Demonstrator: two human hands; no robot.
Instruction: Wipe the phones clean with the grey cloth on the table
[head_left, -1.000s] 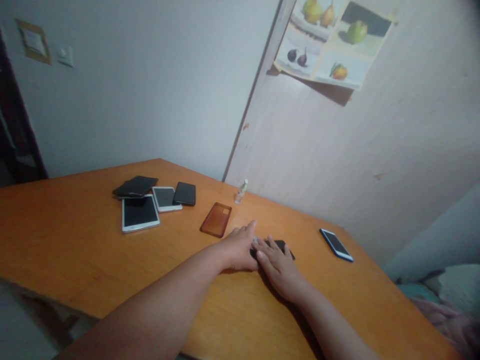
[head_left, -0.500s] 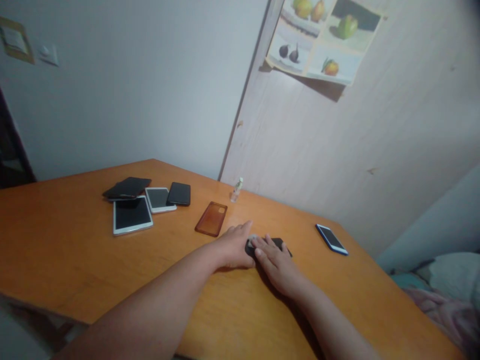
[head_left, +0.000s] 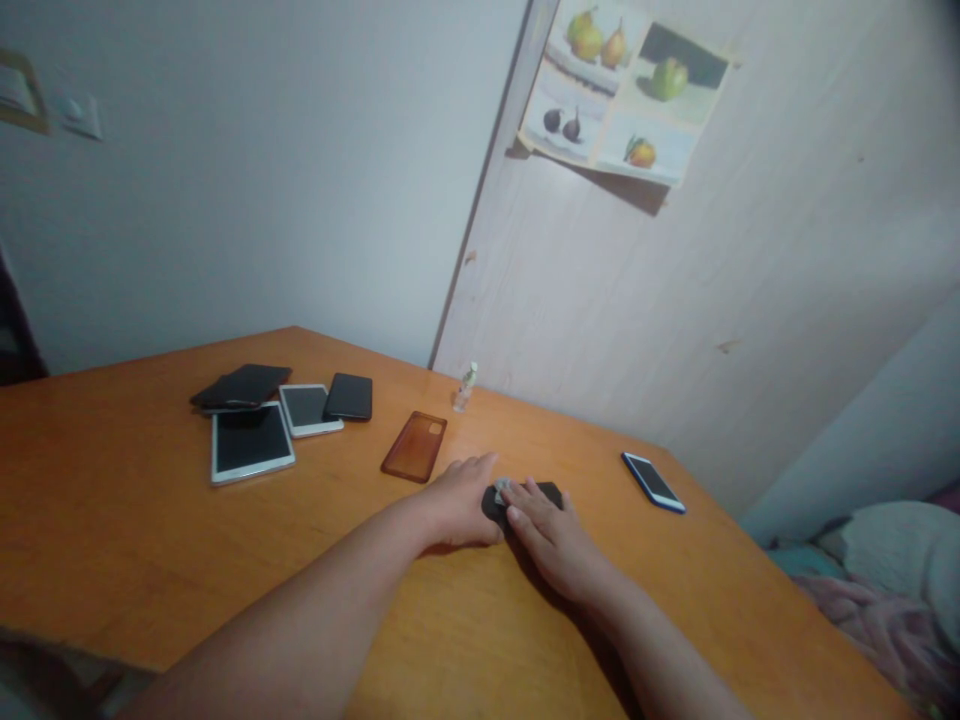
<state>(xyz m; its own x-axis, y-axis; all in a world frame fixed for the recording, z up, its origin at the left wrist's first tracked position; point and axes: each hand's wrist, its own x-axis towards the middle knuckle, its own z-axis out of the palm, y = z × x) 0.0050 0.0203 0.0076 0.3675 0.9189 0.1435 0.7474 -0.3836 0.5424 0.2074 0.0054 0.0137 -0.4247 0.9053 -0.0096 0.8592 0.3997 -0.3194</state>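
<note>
Grip: right hand partly covers a thin, black, phone-like slab, fingers on a small grey wad; left hand is at the slab's left end; closure cannot be told. Slab probably light, stiff, slippery; hold by long edges. Nearest obstacle: translucent amber phone case; small clear bottle stands beyond.

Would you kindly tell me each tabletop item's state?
Large white tablet: screen dark
Smaller white tablet: screen dark, partly covered
Black rectangular slab: overlapping smaller tablet
Black flat covers: stacked askew
Translucent brown phone case: lying flat
Small clear bottle: upright
Blue-edged white phone: face up, screen dark
Dark flat object: partly hidden under right hand
Small pale wad: touching that hand
</note>
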